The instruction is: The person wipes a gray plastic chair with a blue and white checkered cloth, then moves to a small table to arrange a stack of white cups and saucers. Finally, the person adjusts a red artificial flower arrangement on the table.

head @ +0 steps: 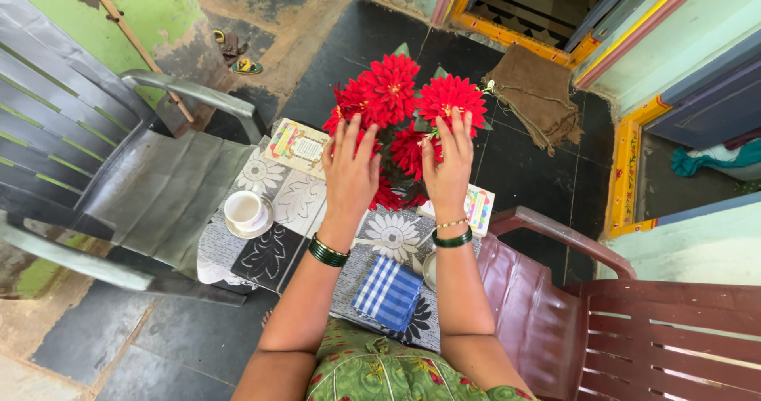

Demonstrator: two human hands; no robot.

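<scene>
A bunch of red artificial flowers [396, 92] stands on a small table covered with a grey and white flower-patterned cloth [293, 203]. My left hand [349, 171] rests against the left side of the bunch with its fingers spread. On the right side, my right hand [448, 163] touches the blooms with spread fingers too. Both wrists wear green bangles. The vase or base under the flowers is hidden by my hands.
A white cup on a saucer [246, 212] sits at the table's left. A blue checked folded cloth [387, 292] lies near me. Colourful booklets [295, 146] lie beside the flowers. A grey plastic chair [119, 171] stands left, a maroon chair [602, 322] right. A brown sack [539, 92] lies by the doorway.
</scene>
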